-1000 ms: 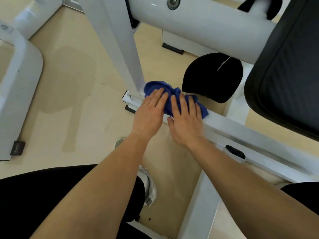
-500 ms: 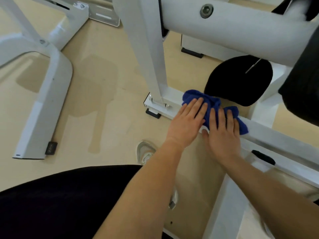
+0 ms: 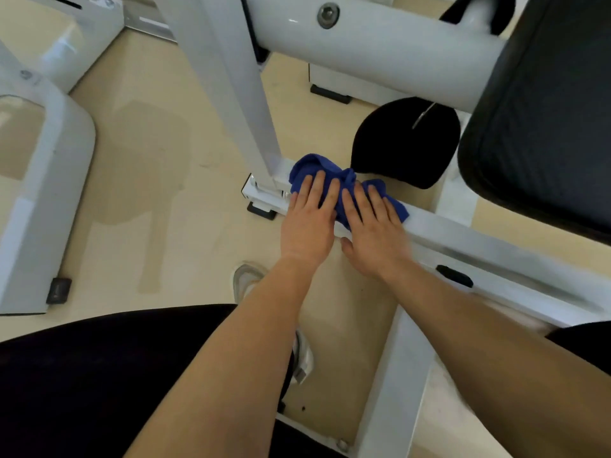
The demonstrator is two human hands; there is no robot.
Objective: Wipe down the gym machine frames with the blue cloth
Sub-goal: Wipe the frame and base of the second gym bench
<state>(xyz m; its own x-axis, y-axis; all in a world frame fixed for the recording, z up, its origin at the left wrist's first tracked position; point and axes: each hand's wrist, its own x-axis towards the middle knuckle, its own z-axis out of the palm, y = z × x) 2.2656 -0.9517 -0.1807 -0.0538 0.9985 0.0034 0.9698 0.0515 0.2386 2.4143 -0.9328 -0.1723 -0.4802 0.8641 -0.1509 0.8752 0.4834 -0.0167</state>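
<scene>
Blue cloth (image 3: 325, 168) lies bunched on the low white frame bar (image 3: 479, 241), touching the foot of the upright post (image 3: 231, 94). Left hand (image 3: 307, 223) and right hand (image 3: 375, 236) lie side by side on it, fingers straight and flat, pressing down. Just behind sits a black pad (image 3: 406, 143).

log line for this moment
left hand: pressing blue cloth | right hand: pressing blue cloth | blue cloth: on base rail beside upright post

Soft blue cloth (image 3: 334, 171) (terry-like) on glossy painted-metal frame (image 3: 469, 234)
</scene>
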